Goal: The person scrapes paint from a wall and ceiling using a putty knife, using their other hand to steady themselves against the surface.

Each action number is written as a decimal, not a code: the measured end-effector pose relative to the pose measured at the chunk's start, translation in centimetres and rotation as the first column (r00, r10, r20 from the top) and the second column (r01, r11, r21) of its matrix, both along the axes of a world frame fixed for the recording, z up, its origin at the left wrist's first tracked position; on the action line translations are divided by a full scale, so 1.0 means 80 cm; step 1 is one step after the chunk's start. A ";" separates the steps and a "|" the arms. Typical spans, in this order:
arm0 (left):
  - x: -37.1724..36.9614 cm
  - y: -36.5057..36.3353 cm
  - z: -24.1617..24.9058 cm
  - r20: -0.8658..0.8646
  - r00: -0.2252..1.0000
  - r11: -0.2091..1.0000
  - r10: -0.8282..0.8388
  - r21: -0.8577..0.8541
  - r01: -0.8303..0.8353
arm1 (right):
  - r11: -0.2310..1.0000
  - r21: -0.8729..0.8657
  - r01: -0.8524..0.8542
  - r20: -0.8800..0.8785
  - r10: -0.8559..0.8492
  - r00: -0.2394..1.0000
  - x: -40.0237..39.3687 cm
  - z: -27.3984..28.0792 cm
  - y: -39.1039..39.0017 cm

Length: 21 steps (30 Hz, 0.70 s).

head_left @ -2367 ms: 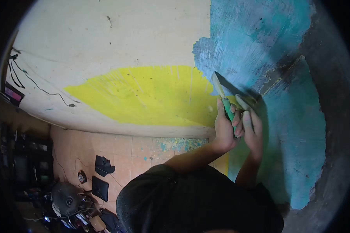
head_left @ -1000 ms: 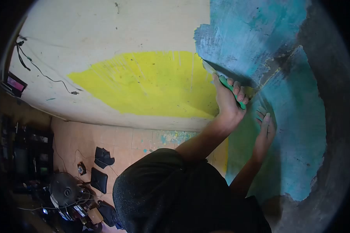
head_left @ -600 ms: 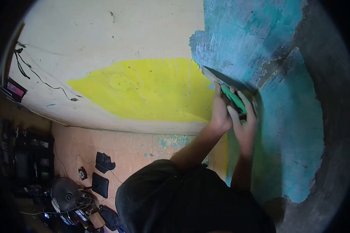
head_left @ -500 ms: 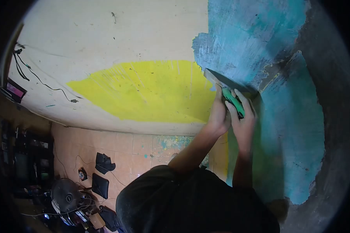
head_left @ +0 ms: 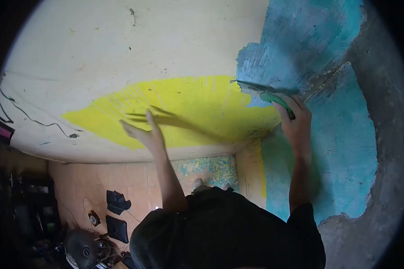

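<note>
My right hand (head_left: 299,121) is closed around the green handle of a paint scraper (head_left: 270,97). Its wide metal blade lies along the border of the yellow paint (head_left: 197,114) and the scraped blue patch (head_left: 296,49); whether the edge touches the wall cannot be made out. Off to the left, my left hand (head_left: 151,136) is empty, with fingers apart, close to the yellow area and casting a shadow on it.
Cream paint covers the upper wall (head_left: 188,36). A cord with a plug (head_left: 74,135) hangs at the left. Paint flakes (head_left: 215,170) litter the tiled floor (head_left: 134,175) by my feet. A fan (head_left: 83,249) and black items (head_left: 116,228) stand at the lower left.
My left hand has come off the scraper and moved left across the yellow area. The right hand keeps the scraper, its blade now lying flatter along the wall. The view has shifted slightly.
</note>
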<state>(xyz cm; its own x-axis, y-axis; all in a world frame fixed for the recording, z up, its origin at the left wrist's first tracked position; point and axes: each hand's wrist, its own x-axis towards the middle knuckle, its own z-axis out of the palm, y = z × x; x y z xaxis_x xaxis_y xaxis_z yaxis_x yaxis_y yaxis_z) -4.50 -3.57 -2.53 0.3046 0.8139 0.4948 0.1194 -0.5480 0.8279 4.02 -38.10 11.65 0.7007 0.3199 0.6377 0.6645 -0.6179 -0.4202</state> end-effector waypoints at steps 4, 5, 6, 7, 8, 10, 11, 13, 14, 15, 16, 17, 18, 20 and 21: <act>0.016 0.063 0.001 -0.008 0.998 0.990 -0.066 -0.129 0.065 | 0.995 0.038 0.090 -0.020 -0.089 0.996 -0.013 0.030 -0.005; 0.021 0.068 -0.005 -0.047 0.991 0.973 -0.123 -0.201 0.111 | 0.998 -0.011 0.061 0.005 -0.061 0.998 -0.005 0.031 0.000; 0.022 0.068 -0.003 -0.020 0.984 0.953 -0.178 -0.251 0.167 | 0.998 -0.054 0.037 0.019 -0.036 0.999 -0.003 0.028 0.005; 0.024 0.074 -0.010 -0.020 0.981 0.952 -0.192 -0.248 0.181 | 0.997 -0.050 0.052 0.019 -0.051 0.998 -0.002 0.022 0.016; 0.026 0.082 -0.023 -0.060 0.980 0.954 -0.190 -0.247 0.170 | 0.998 -0.065 0.011 -0.001 -0.011 1.000 0.000 0.016 0.033; 0.033 0.092 -0.027 -0.099 0.976 0.954 -0.197 -0.249 0.167 | 0.996 -0.081 -0.022 -0.022 0.020 1.000 -0.004 0.016 0.044; 0.035 0.092 -0.030 -0.101 0.974 0.953 -0.200 -0.250 0.170 | 0.997 -0.080 0.011 -0.021 -0.013 1.000 -0.013 0.022 0.038; 0.028 0.102 -0.033 -0.110 0.972 0.952 -0.206 -0.253 0.173 | 0.996 -0.080 0.051 -0.024 -0.053 0.998 -0.027 0.038 0.022; 0.027 0.103 -0.034 -0.109 0.973 0.952 -0.204 -0.255 0.171 | 0.991 -0.085 0.100 -0.012 -0.101 0.995 -0.030 0.049 0.012; 0.028 0.102 -0.035 -0.107 0.974 0.951 -0.201 -0.260 0.168 | 0.985 -0.092 0.148 0.003 -0.148 0.989 -0.031 0.055 0.009; 0.027 0.103 -0.036 -0.110 0.973 0.949 -0.204 -0.266 0.169 | 0.979 -0.186 0.082 0.075 -0.069 0.995 -0.027 0.054 0.016; 0.024 0.110 -0.038 -0.121 0.970 0.947 -0.213 -0.269 0.175 | 0.977 -0.188 0.095 0.066 -0.084 0.994 -0.025 0.042 0.030; 0.024 0.103 -0.038 -0.129 0.966 0.946 -0.225 -0.267 0.184 | 0.967 -0.251 0.037 0.017 -0.034 0.999 -0.022 0.024 0.051; 0.020 0.103 -0.039 -0.131 0.963 0.947 -0.234 -0.256 0.195 | 0.958 -0.286 -0.017 -0.084 -0.008 0.996 -0.024 0.009 0.078; 0.021 0.103 -0.038 -0.133 0.963 0.949 -0.233 -0.249 0.195 | 0.960 -0.279 -0.011 -0.084 -0.013 0.996 -0.026 0.009 0.079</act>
<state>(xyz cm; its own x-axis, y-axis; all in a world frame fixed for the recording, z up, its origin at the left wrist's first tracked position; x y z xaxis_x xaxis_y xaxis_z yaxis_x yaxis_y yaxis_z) -2.78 4.66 -5.61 0.5436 0.8067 0.2318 0.1606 -0.3710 0.9146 1.91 -31.75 12.36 0.7484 0.4761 0.4619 0.6335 -0.7194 -0.2849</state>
